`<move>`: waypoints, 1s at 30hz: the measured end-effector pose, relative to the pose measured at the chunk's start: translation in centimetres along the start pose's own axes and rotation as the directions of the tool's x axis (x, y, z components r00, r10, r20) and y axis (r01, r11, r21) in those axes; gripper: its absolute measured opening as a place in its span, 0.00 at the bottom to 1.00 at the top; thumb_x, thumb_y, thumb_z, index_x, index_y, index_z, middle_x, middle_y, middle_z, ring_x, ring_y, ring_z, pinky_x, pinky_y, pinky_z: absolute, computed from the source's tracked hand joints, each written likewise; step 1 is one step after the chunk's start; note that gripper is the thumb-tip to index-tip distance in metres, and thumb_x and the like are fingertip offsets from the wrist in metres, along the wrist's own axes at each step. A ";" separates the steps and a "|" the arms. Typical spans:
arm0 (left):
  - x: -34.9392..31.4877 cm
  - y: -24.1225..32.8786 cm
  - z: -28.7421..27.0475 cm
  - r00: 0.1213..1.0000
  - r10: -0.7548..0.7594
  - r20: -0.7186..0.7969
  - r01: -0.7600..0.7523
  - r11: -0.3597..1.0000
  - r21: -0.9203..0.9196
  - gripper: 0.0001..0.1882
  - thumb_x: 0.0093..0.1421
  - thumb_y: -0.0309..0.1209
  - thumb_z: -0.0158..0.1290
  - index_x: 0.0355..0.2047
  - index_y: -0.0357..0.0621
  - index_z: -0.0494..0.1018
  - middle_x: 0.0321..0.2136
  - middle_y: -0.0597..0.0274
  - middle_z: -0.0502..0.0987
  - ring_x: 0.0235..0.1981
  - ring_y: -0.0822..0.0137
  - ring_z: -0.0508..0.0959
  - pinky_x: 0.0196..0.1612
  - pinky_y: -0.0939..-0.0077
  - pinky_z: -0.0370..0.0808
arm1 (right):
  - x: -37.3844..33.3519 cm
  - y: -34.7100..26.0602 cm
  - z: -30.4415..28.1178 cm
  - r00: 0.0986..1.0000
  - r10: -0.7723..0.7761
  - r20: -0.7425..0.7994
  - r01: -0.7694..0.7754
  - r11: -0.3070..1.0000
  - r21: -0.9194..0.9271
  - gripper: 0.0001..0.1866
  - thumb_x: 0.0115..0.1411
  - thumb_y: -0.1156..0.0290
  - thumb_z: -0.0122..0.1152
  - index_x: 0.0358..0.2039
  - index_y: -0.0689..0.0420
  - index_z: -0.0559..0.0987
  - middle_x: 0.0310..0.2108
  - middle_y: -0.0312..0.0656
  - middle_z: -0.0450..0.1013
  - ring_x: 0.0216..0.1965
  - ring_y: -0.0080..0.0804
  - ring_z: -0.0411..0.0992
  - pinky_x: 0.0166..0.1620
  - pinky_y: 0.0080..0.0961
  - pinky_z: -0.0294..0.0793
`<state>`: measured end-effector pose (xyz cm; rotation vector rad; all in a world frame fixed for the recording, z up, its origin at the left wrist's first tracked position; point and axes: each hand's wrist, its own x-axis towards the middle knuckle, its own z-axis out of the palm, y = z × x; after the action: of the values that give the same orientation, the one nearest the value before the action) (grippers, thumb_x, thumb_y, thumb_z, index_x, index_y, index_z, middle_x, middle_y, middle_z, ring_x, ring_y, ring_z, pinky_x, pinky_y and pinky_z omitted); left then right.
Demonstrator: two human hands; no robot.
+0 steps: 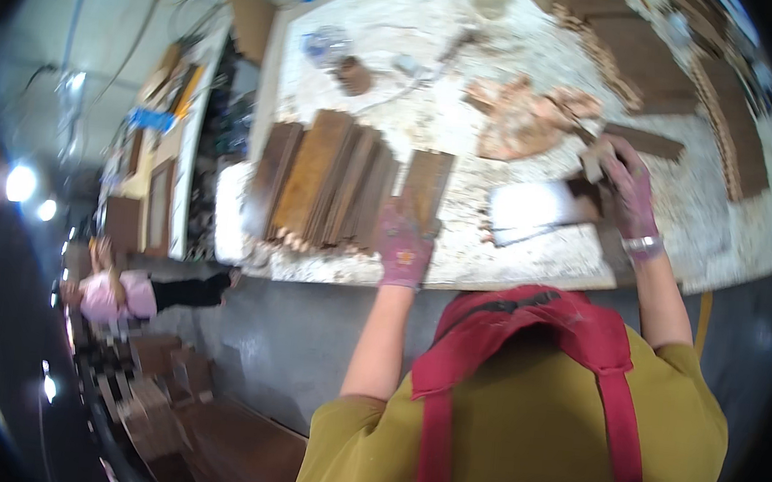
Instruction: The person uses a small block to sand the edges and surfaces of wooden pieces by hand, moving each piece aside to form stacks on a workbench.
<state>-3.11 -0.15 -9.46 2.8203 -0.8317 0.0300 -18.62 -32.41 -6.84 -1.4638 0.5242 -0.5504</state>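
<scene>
My left hand (404, 245), in a purple work glove, grips the near end of a short brown wooden board (428, 179) lying on the table. Just left of it is a row of similar brown boards (323, 182), set close together with pale ends towards me. My right hand (630, 192), gloved too, is closed round a small pale, crumpled piece like a folded cloth (595, 158); blur hides its exact kind. Between the hands lies a dark board (534, 209) with strong light glaring off its face. Beyond it rests a crumpled tan cloth or paper (522, 120).
The white worktable (363, 67) is stained. More brown boards (649, 67) are stacked at the far right, near a loose dark strip (645, 142). A clear plastic container (327, 44) stands far left. Another person (123, 296) is at the left, beyond cardboard boxes (155, 354).
</scene>
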 end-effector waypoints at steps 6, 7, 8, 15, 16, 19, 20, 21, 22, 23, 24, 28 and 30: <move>-0.2 -2.2 5.8 0.955 0.143 -0.258 -0.082 0.969 0.233 0.31 0.54 0.36 0.53 0.59 0.41 0.64 0.45 0.52 0.73 0.46 0.54 0.73 0.49 0.64 0.72 | -0.9 2.2 2.8 0.989 0.020 0.145 -0.017 1.000 -0.021 0.22 0.64 0.59 0.53 0.50 0.63 0.73 0.43 0.42 0.73 0.43 0.30 0.71 0.49 0.25 0.70; -0.3 -1.7 4.2 0.978 0.094 -0.187 -0.085 0.995 0.057 0.34 0.57 0.42 0.53 0.62 0.45 0.60 0.49 0.52 0.69 0.48 0.54 0.72 0.50 0.62 0.72 | -0.9 2.4 3.5 0.973 0.010 0.230 -0.030 0.996 0.086 0.18 0.65 0.60 0.52 0.47 0.62 0.74 0.38 0.38 0.73 0.37 0.25 0.72 0.42 0.21 0.71; -1.0 -2.2 5.0 0.982 0.012 -0.187 -0.035 0.992 -0.121 0.36 0.57 0.44 0.53 0.64 0.47 0.57 0.52 0.52 0.66 0.49 0.54 0.71 0.51 0.61 0.71 | -1.0 3.1 4.6 0.971 0.029 0.236 -0.076 0.979 0.191 0.16 0.65 0.61 0.53 0.44 0.61 0.74 0.35 0.36 0.73 0.34 0.21 0.71 0.38 0.18 0.71; -1.4 -0.5 3.4 0.996 -0.073 -0.049 0.077 0.993 0.088 0.43 0.59 0.47 0.51 0.69 0.48 0.45 0.58 0.48 0.61 0.55 0.49 0.68 0.50 0.59 0.70 | -0.5 1.6 7.3 0.949 -0.008 0.315 -0.049 0.984 0.170 0.12 0.65 0.62 0.55 0.40 0.58 0.73 0.33 0.34 0.72 0.33 0.19 0.70 0.37 0.18 0.71; -1.4 -0.7 3.8 0.996 -0.073 -0.041 0.077 0.992 0.105 0.43 0.60 0.46 0.50 0.69 0.48 0.45 0.59 0.48 0.61 0.55 0.49 0.67 0.50 0.60 0.71 | -0.3 1.8 7.4 0.951 0.004 0.311 -0.069 0.977 0.200 0.12 0.65 0.62 0.55 0.40 0.58 0.73 0.33 0.34 0.72 0.33 0.19 0.70 0.37 0.18 0.71; -1.2 0.0 2.9 0.995 -0.097 0.012 0.095 0.990 0.105 0.43 0.60 0.48 0.50 0.69 0.49 0.44 0.59 0.48 0.61 0.57 0.49 0.67 0.50 0.58 0.70 | 0.2 3.2 7.2 0.967 0.076 0.243 -0.147 0.946 0.289 0.13 0.65 0.62 0.55 0.44 0.58 0.73 0.34 0.34 0.72 0.34 0.21 0.71 0.38 0.21 0.73; -1.1 0.2 2.8 0.994 -0.104 0.023 0.101 0.990 0.101 0.43 0.60 0.50 0.50 0.69 0.50 0.45 0.59 0.49 0.61 0.57 0.49 0.66 0.51 0.57 0.69 | 0.3 3.5 7.1 0.960 0.075 0.270 -0.171 0.921 0.351 0.13 0.65 0.63 0.55 0.45 0.57 0.73 0.35 0.34 0.73 0.35 0.22 0.72 0.39 0.21 0.74; -1.1 0.2 2.4 0.993 -0.110 0.044 0.106 0.990 0.091 0.43 0.60 0.50 0.49 0.69 0.51 0.45 0.59 0.48 0.61 0.57 0.49 0.66 0.51 0.57 0.69 | 0.4 3.7 6.9 0.952 0.072 0.298 -0.196 0.890 0.411 0.13 0.65 0.63 0.55 0.45 0.57 0.73 0.36 0.35 0.73 0.36 0.23 0.73 0.40 0.22 0.75; -1.1 0.1 2.5 0.994 -0.108 0.029 0.105 0.991 0.088 0.42 0.60 0.50 0.49 0.69 0.51 0.45 0.59 0.48 0.61 0.57 0.49 0.66 0.51 0.56 0.69 | 0.7 4.0 6.8 0.943 0.069 0.326 -0.223 0.856 0.466 0.13 0.65 0.64 0.55 0.46 0.57 0.73 0.37 0.35 0.74 0.36 0.24 0.74 0.40 0.23 0.76; -1.3 -0.2 2.8 0.994 -0.105 0.015 0.104 0.991 0.086 0.42 0.60 0.50 0.49 0.69 0.52 0.46 0.59 0.48 0.61 0.57 0.49 0.66 0.51 0.56 0.69 | 1.0 4.8 6.5 0.947 0.106 0.303 -0.253 0.828 0.501 0.13 0.66 0.65 0.55 0.47 0.57 0.73 0.38 0.36 0.74 0.37 0.25 0.74 0.40 0.23 0.76; -1.3 -0.2 3.2 0.995 -0.098 0.000 0.098 0.992 0.076 0.41 0.60 0.49 0.49 0.69 0.52 0.46 0.59 0.48 0.62 0.57 0.49 0.66 0.51 0.56 0.68 | 1.6 5.6 6.1 0.950 0.143 0.277 -0.276 0.802 0.530 0.12 0.66 0.66 0.54 0.47 0.57 0.73 0.39 0.36 0.75 0.38 0.25 0.75 0.41 0.24 0.76; -1.3 -0.4 4.2 0.991 -0.066 -0.113 0.081 0.988 0.131 0.41 0.60 0.49 0.49 0.69 0.52 0.47 0.57 0.49 0.63 0.57 0.49 0.66 0.52 0.55 0.68 | 2.5 6.9 5.1 0.928 0.127 0.351 -0.322 0.750 0.578 0.12 0.67 0.69 0.53 0.49 0.56 0.73 0.42 0.37 0.75 0.41 0.27 0.76 0.40 0.22 0.77; -1.4 -0.4 4.2 0.986 -0.029 -0.164 0.061 0.980 0.190 0.41 0.60 0.48 0.49 0.69 0.52 0.47 0.57 0.49 0.63 0.57 0.48 0.66 0.52 0.55 0.68 | 2.6 7.0 4.9 0.902 0.134 0.411 -0.361 0.757 0.545 0.15 0.66 0.68 0.54 0.51 0.57 0.71 0.41 0.37 0.75 0.38 0.26 0.75 0.38 0.21 0.76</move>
<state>-4.17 0.11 -13.71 2.9667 -0.7664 0.3450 -13.26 -30.06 -13.66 -0.8119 0.2140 -0.1951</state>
